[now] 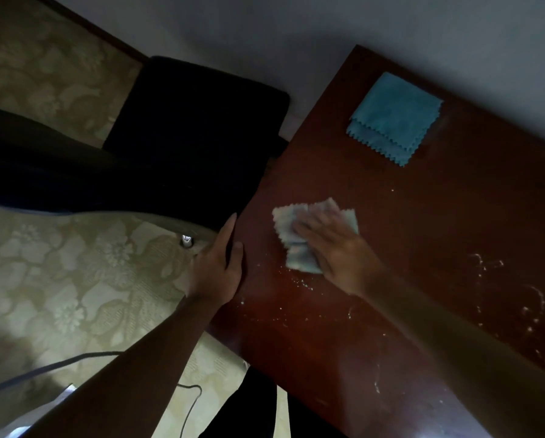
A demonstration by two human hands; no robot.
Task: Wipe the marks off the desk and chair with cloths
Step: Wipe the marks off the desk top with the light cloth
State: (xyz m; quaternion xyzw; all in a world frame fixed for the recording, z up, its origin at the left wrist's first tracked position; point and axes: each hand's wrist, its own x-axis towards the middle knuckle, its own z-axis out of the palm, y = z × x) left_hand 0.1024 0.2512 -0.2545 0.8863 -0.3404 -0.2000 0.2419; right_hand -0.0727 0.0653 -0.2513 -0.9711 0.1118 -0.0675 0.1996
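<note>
Dark red desk (422, 216) at right; black chair (185, 121) left of it, far side. Folded blue cloth (394, 118) on desk's far part. Pale cloth (285, 218) near desk's left edge, pressed under flat right hand (337, 248), fingers straight. Left hand (217, 267) resting on that edge, fingers extended. White marks (485, 263) near right.

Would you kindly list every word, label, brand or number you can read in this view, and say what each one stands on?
No readable text anywhere in this view.
White marks on the desk: smears and loose scribbles, not legible as letters or numbers.
Blue cloth: no label or print shows.
Pale cloth under the right hand: no label or print shows.
</note>
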